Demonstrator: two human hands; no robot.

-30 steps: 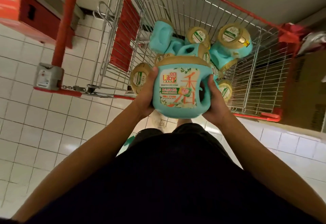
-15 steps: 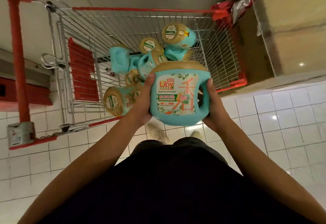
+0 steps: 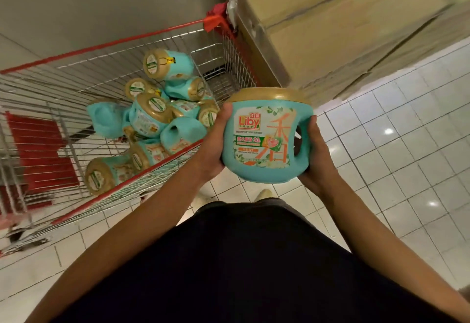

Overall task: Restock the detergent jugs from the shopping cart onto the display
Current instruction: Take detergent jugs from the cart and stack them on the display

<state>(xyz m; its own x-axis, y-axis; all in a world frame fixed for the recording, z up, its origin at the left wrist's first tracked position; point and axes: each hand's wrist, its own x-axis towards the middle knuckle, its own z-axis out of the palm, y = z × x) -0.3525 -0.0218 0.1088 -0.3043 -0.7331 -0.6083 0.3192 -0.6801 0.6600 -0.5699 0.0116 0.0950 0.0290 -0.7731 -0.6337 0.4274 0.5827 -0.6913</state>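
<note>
- Teal detergent jug point(image 3: 264, 137) upright, held over the tiled floor point(image 3: 407, 144), right of the shopping cart point(image 3: 152, 42).
- Left hand point(image 3: 216, 147) and right hand point(image 3: 316, 159) grip its sides.
- More jugs point(image 3: 157, 116) lie piled inside the cart.

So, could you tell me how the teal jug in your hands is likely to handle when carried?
Probably heavy for its size: the left hand and right hand both grip the jug. Its moulded body is likely stiff. Its glossy sides may be slippery; the side handle offers a surer hold.
</note>
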